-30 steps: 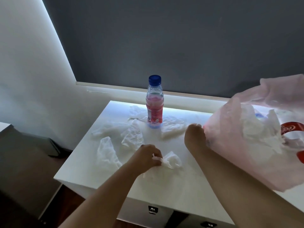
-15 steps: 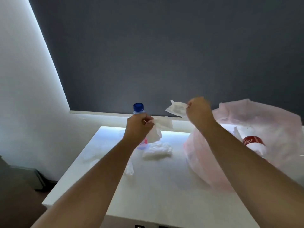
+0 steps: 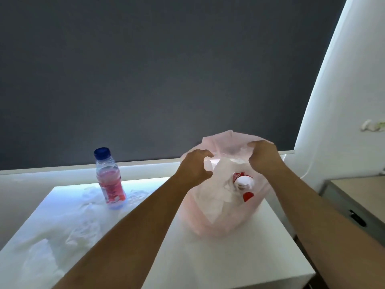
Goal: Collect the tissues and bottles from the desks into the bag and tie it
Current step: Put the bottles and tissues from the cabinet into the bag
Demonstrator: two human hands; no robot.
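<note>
Pink translucent plastic bag (image 3: 218,215) stood on the white desk (image 3: 208,257), right of centre. Our right hand (image 3: 263,158) pinched its far rim and held the mouth up. Our left hand (image 3: 194,168) hovered at the near rim, fingers half curled (whether they gripped film or tissue, we could not tell). For a clean drop, we judged the mouth should be kept wide, each piece released well inside. Within lay crumpled white tissues (image 3: 223,184) and a red-labelled bottle (image 3: 242,181). Outside, a clear blue-capped bottle with a pink label (image 3: 109,180) and loose white tissues (image 3: 83,230) awaited collection.
</note>
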